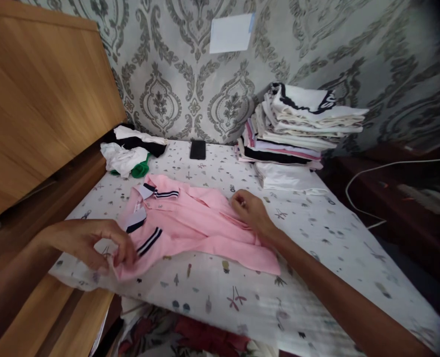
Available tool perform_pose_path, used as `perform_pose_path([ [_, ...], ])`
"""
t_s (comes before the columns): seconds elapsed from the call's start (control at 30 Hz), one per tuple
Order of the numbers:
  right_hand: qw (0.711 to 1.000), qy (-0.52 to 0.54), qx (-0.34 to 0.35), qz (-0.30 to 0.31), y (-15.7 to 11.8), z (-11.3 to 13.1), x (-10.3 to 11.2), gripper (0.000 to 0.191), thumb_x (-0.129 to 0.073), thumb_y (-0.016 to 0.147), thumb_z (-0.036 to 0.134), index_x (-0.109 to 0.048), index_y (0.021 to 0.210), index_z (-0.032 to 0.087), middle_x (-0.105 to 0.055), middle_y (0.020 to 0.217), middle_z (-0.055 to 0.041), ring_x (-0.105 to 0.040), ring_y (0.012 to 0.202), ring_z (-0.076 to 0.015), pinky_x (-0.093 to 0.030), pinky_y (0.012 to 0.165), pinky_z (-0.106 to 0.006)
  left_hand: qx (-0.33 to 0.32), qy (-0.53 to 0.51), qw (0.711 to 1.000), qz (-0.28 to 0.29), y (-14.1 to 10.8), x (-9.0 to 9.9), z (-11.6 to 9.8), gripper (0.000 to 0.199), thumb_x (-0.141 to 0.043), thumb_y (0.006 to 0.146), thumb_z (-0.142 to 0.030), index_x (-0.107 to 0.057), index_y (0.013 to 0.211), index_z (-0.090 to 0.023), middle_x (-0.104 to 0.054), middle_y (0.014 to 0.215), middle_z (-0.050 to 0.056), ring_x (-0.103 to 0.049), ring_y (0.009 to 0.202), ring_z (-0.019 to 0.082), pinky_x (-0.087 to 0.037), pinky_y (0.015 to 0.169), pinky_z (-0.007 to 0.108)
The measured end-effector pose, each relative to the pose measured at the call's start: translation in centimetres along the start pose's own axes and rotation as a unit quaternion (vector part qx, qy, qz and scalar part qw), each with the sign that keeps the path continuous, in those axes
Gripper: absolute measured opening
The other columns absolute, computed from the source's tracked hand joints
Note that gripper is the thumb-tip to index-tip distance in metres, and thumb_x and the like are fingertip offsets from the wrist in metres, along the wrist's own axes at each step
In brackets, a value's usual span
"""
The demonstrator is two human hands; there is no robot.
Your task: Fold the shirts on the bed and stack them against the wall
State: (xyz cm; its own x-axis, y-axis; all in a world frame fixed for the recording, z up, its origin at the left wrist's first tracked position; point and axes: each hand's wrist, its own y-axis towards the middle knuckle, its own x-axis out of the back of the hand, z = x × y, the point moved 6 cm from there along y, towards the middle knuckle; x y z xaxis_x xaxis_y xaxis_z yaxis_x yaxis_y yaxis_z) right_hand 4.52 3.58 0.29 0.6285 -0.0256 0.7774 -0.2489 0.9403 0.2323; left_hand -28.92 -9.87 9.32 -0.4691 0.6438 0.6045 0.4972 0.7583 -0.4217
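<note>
A pink polo shirt (190, 223) lies on its side across the patterned white sheet (205, 292), its collar toward the left. Navy and white stripes edge the collar and sleeves. At the lower left of the shirt, my left hand (108, 243) pinches the pink cloth near the shoulder and striped sleeve. My right hand (251, 210) is closed at the far edge of the shirt's body, with the fingers curled against the fabric; the fingertips are partly hidden.
A tall stack of folded clothes (290, 134) stands at the back right by the wall. Crumpled white, black and green clothes (126, 156) lie at the back left. A black phone-like object (198, 149) rests between them. A wooden cabinet (44, 94) borders the left side.
</note>
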Motion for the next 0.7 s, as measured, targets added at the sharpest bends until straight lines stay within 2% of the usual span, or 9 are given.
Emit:
perform_pose_path([
  [0.07, 0.996, -0.042, 0.073, 0.029, -0.6, 2.2, -0.9, 0.019, -0.055, 0.090, 0.035, -0.064, 0.097, 0.020, -0.067, 0.099, -0.0064, -0.061, 0.086, -0.0208, -0.045, 0.074, -0.030, 0.000, -0.074, 0.989, 0.130, 0.4, -1.4, -0.1, 0.039, -0.072, 0.069, -0.065, -0.077, 0.078, -0.027, -0.077, 0.087, 0.008, -0.069, 0.084, 0.029, -0.054, 0.079, 0.039],
  [0.1, 0.991, -0.077, 0.100, 0.052, -0.8, 3.2, -1.6, 0.021, -0.056, 0.091, 0.036, -0.065, 0.100, 0.021, -0.066, 0.104, -0.0075, -0.061, 0.092, -0.0221, -0.045, 0.076, -0.031, -0.003, -0.093, 0.984, 0.149, 1.2, -1.6, 0.1, 0.038, -0.067, 0.076, -0.062, -0.077, 0.084, -0.026, -0.076, 0.089, 0.008, -0.069, 0.085, 0.028, -0.053, 0.080, 0.038],
  [0.2, 0.972, -0.172, 0.116, 0.108, -0.4, 4.8, -3.4, 0.021, -0.049, 0.097, 0.030, -0.067, 0.103, 0.020, -0.066, 0.107, -0.0098, -0.060, 0.100, -0.0250, -0.044, 0.075, -0.032, -0.007, -0.011, 0.999, -0.045, 5.0, 0.8, 2.3, 0.036, -0.054, 0.087, -0.054, -0.072, 0.095, -0.023, -0.071, 0.092, 0.006, -0.065, 0.085, 0.024, -0.051, 0.076, 0.033],
  [0.3, 0.969, -0.206, 0.081, 0.114, 0.8, 4.5, -3.9, 0.026, -0.042, 0.098, 0.020, -0.067, 0.104, 0.018, -0.068, 0.108, -0.0123, -0.061, 0.100, -0.0259, -0.042, 0.072, -0.032, -0.012, 0.192, 0.956, -0.223, 8.3, 3.0, 3.9, 0.037, -0.053, 0.084, -0.038, -0.065, 0.116, -0.024, -0.064, 0.107, 0.007, -0.059, 0.100, 0.025, -0.049, 0.083, 0.034],
  [0.37, 0.972, -0.197, 0.058, 0.112, 1.4, 3.8, -3.6, 0.025, -0.043, 0.096, 0.015, -0.068, 0.100, 0.017, -0.070, 0.106, -0.0120, -0.063, 0.096, -0.0248, -0.041, 0.072, -0.031, -0.011, 0.298, 0.920, -0.255, 10.3, 3.5, 4.2, 0.041, -0.051, 0.082, -0.026, -0.063, 0.121, -0.024, -0.061, 0.111, 0.009, -0.056, 0.108, 0.027, -0.047, 0.087, 0.035],
  [0.43, 0.981, -0.156, 0.042, 0.107, 1.7, 3.1, -3.1, 0.023, -0.045, 0.092, 0.013, -0.067, 0.094, 0.018, -0.072, 0.102, -0.0089, -0.063, 0.089, -0.0221, -0.041, 0.073, -0.030, -0.013, 0.335, 0.904, -0.263, 11.8, 4.2, 4.3, 0.035, -0.048, 0.082, -0.021, -0.068, 0.110, -0.024, -0.062, 0.107, 0.010, -0.056, 0.108, 0.028, -0.047, 0.084, 0.035],
  [0.57, 0.991, -0.073, 0.041, 0.101, 1.6, 3.1, -2.3, 0.017, -0.052, 0.092, 0.027, -0.066, 0.098, 0.021, -0.071, 0.091, -0.0040, -0.062, 0.078, -0.0191, -0.041, 0.069, -0.028, -0.022, 0.219, 0.931, -0.291, 14.2, 7.9, 4.5, 0.015, -0.054, 0.081, -0.028, -0.068, 0.080, -0.021, -0.064, 0.081, 0.005, -0.061, 0.083, 0.024, -0.044, 0.071, 0.031],
  [0.63, 0.986, -0.104, 0.061, 0.112, 1.5, 3.8, -2.5, 0.025, -0.056, 0.091, 0.034, -0.064, 0.111, 0.022, -0.070, 0.098, -0.0061, -0.062, 0.080, -0.0204, -0.039, 0.066, -0.028, -0.009, 0.068, 0.948, -0.312, 15.4, 10.6, 5.1, 0.013, -0.061, 0.078, -0.032, -0.064, 0.076, -0.020, -0.058, 0.065, 0.001, -0.058, 0.065, 0.019, -0.041, 0.062, 0.028],
  [0.7, 0.977, -0.156, 0.076, 0.126, 1.6, 4.5, -3.1, 0.025, -0.053, 0.092, 0.030, -0.065, 0.112, 0.022, -0.068, 0.105, -0.0084, -0.062, 0.082, -0.0209, -0.036, 0.063, -0.028, 0.021, -0.121, 0.928, -0.353, 16.5, 13.1, 5.9, 0.013, -0.066, 0.075, -0.031, -0.060, 0.077, -0.018, -0.055, 0.060, 0.000, -0.055, 0.057, 0.016, -0.039, 0.056, 0.026],
])
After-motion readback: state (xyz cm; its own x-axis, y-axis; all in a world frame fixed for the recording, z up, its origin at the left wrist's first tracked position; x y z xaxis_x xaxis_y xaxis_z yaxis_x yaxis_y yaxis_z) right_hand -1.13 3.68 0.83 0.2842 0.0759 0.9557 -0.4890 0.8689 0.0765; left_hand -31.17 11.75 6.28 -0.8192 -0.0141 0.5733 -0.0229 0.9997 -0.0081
